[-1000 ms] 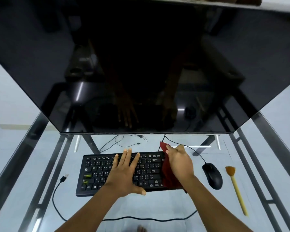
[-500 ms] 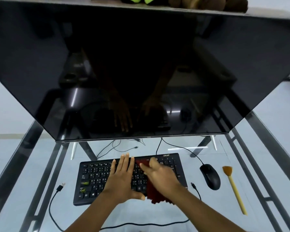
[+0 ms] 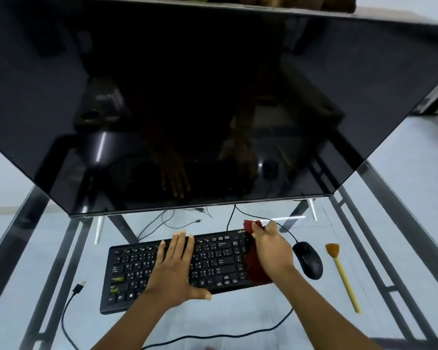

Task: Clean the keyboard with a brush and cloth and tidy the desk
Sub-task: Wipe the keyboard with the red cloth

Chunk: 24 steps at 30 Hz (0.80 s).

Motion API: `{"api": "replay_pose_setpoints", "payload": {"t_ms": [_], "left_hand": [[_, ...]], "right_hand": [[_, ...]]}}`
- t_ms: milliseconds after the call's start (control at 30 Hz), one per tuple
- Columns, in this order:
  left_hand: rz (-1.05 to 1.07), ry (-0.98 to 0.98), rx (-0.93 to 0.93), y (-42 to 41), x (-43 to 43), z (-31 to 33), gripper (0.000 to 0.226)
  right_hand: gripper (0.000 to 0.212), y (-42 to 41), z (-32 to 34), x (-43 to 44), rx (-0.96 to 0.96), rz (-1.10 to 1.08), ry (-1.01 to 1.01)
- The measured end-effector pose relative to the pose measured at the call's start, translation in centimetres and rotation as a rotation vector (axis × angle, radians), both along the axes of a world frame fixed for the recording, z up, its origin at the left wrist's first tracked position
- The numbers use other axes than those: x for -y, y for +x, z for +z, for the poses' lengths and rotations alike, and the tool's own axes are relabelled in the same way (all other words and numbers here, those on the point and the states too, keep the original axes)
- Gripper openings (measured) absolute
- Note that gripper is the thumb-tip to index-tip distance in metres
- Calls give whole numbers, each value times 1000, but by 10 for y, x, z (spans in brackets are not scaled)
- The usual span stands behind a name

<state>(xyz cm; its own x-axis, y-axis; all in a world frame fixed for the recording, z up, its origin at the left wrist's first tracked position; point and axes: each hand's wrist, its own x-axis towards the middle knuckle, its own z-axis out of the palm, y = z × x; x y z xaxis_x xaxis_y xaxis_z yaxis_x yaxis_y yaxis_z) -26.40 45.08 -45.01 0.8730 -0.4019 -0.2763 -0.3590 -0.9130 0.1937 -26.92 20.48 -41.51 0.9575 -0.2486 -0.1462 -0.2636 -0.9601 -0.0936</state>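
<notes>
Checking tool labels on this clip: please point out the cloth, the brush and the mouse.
cloth [image 3: 254, 270], head view, on the dark red fabric beside the wiping hand.
brush [image 3: 333, 250], head view, on the orange bristle fan at its far end.
mouse [image 3: 308, 260], head view, on the middle of its black shell.

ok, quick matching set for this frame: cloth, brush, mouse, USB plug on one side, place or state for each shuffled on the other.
Things:
1. cloth
2. brush
3. mouse
4. USB plug

Places/states:
A. loose on the glass, left of the keyboard
B. far right, untouched
C. under the right hand, on the keyboard's right end
D. between keyboard and brush

Pairs: 1-C, 2-B, 3-D, 4-A
</notes>
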Motion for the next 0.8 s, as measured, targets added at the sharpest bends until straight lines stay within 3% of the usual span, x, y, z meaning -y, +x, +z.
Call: {"api": "replay_pose_setpoints", "payload": {"t_ms": [100, 167, 233, 300, 467, 500, 633, 767, 800], "left_hand": [[7, -10, -12, -1, 1, 1, 148], [7, -27, -11, 0, 0, 1, 148], [7, -15, -7, 1, 0, 0, 148], [-6, 8, -9, 0, 0, 2, 147], [10, 2, -29, 0, 1, 2, 148], [6, 1, -27, 1, 1, 2, 148], [-5, 12, -21, 0, 0, 0, 145], [4, 9, -17, 1, 1, -1, 146], [2, 9, -15, 1, 1, -1, 146]], "right_hand": [[45, -24, -6, -35, -105, 191, 35], [35, -37, -3, -35, -107, 260, 204], [20, -25, 3, -10, -37, 151, 101], [31, -10, -5, 7, 54, -95, 59], [34, -32, -12, -37, 53, 259, 187], [33, -27, -6, -29, 97, 208, 235], [33, 6, -10, 5, 58, -80, 108], [39, -13, -8, -37, -73, 295, 185], [37, -12, -6, -30, -64, 302, 181]]}}
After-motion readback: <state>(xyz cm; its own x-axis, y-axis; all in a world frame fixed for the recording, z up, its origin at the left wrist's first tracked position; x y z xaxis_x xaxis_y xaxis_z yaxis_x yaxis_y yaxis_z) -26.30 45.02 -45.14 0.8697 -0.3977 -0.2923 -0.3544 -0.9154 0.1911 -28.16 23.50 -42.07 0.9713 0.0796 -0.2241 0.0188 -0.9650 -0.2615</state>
